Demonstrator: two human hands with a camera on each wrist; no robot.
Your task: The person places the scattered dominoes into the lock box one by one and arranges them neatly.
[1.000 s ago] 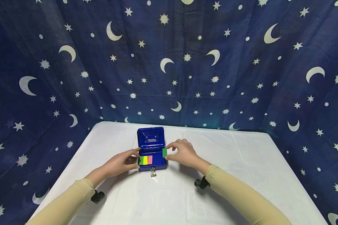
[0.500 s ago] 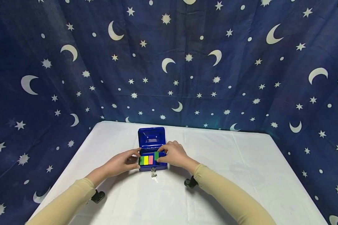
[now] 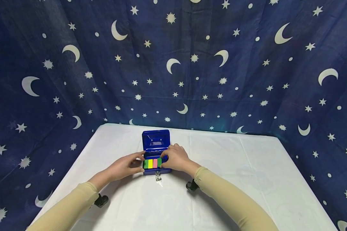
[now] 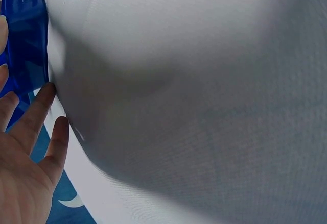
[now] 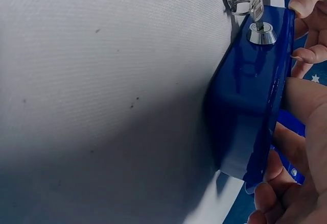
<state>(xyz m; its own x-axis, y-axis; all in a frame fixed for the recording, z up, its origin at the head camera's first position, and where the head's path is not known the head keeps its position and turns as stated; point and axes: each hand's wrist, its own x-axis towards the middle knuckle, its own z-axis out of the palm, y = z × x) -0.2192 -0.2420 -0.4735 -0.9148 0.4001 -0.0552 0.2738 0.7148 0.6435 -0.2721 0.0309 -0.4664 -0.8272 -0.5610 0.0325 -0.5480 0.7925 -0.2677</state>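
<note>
A small blue metal cash box (image 3: 156, 172) stands on the white table with its lid (image 3: 156, 140) raised. Inside, a row of flat rectangular blocks runs along the left: a green block (image 3: 146, 164), a yellow block (image 3: 150, 164) and a pink block (image 3: 155, 163). At the row's right end my right hand (image 3: 177, 158) pinches a second green block (image 3: 159, 162) between thumb and fingers, down in the box. My left hand (image 3: 122, 167) holds the box's left end, thumb near the front corner and fingers towards the back. The right wrist view hides the block behind the box wall.
Keys (image 5: 257, 8) hang from the lock (image 5: 261, 33) on the box's front. White cloth (image 3: 219, 179) covers the table. A dark blue curtain (image 3: 191, 80) with moons and stars closes the back and sides.
My right hand has carried the green block leftward from the box's right edge and lowered it beside the pink block. The left hand stays at the box's left end.
</note>
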